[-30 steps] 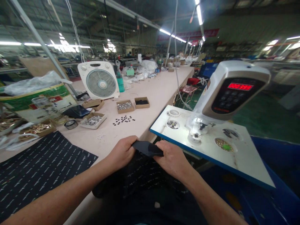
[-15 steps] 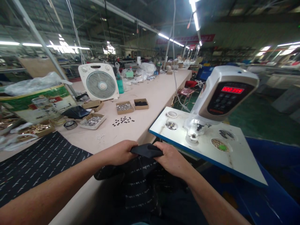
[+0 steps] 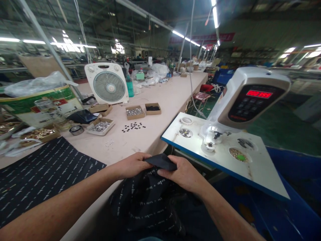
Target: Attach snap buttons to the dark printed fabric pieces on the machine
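Dark fabric with white printed lettering [image 3: 147,197] hangs in front of me at the bottom centre, its plain dark edge raised between my hands. My left hand [image 3: 135,164] pinches that edge from the left. From the right, my right hand [image 3: 182,172] grips the same edge, thumb on the near side and fingers behind it. Right of my hands stands a white machine with a red display [image 3: 250,97], mounted on a white board with a blue edge [image 3: 225,174]. Round recesses in the board hold small metal parts.
On the long table [image 3: 160,130] are a white fan [image 3: 109,83], small boxes of metal pieces [image 3: 134,112] and scattered black discs [image 3: 132,127]. More printed fabric [image 3: 50,174] lies at the left. A cable hangs down beside the machine.
The printed fabric between my hands is spread more openly toward me. My right thumb has come to the near side of the edge. The view has shifted slightly.
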